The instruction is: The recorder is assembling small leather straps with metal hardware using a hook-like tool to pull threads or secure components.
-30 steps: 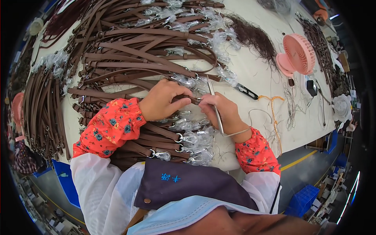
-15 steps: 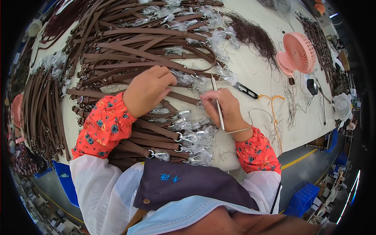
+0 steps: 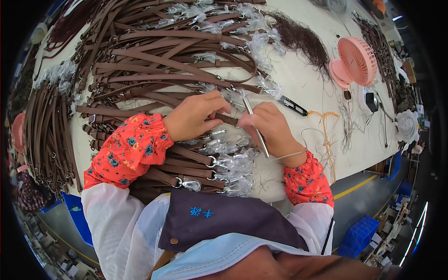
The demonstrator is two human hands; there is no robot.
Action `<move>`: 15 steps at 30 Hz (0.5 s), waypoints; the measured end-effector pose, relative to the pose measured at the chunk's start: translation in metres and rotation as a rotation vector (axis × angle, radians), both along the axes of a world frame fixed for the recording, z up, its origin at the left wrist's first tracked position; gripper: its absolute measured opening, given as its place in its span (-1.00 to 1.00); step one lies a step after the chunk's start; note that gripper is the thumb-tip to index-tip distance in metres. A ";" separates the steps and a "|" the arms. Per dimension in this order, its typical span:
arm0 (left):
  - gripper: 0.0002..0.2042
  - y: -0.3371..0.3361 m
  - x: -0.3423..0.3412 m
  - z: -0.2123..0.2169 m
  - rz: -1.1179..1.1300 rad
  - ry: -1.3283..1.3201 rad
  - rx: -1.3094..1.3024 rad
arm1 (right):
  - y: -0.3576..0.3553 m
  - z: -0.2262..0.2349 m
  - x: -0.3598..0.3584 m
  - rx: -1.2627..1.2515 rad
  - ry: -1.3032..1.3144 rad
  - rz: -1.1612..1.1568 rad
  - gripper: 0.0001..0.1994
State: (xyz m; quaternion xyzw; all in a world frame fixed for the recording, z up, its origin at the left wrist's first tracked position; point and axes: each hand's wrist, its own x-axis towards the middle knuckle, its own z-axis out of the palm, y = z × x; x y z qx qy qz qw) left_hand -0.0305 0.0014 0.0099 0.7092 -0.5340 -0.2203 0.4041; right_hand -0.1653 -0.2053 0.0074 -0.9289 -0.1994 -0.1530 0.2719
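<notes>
My right hand [image 3: 269,129] is closed round a slim silver metal rod [image 3: 248,108], like a pen or lighter-type tool; its exact kind does not show. Its fingertips meet the metal-ringed end of a brown strap [image 3: 228,120]. From the left, my left hand [image 3: 196,116] is closed on that same strap, with thumb and fingers bent round it just short of the end. Brown straps with metal snap hooks in clear plastic wrap [image 3: 223,148] lie below both hands. More brown straps [image 3: 154,60] are heaped beyond them.
Right of my hands lie black thread snips [image 3: 294,107] and an orange cord [image 3: 325,126]. A pink fan [image 3: 355,60] stands farther back, near a tangle of dark thread [image 3: 301,42]. Another strap bundle [image 3: 51,130] hangs at the table's left side. A blue crate [image 3: 358,236] sits on the floor.
My left hand has come right and down onto the strap's end. The rod in my right hand has tilted further left, and the right fingers have moved slightly.
</notes>
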 end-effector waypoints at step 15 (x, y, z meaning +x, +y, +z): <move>-0.79 -0.003 -0.014 -0.005 -0.021 -0.431 -0.006 | 0.002 0.010 -0.011 0.808 0.226 -0.064 -0.72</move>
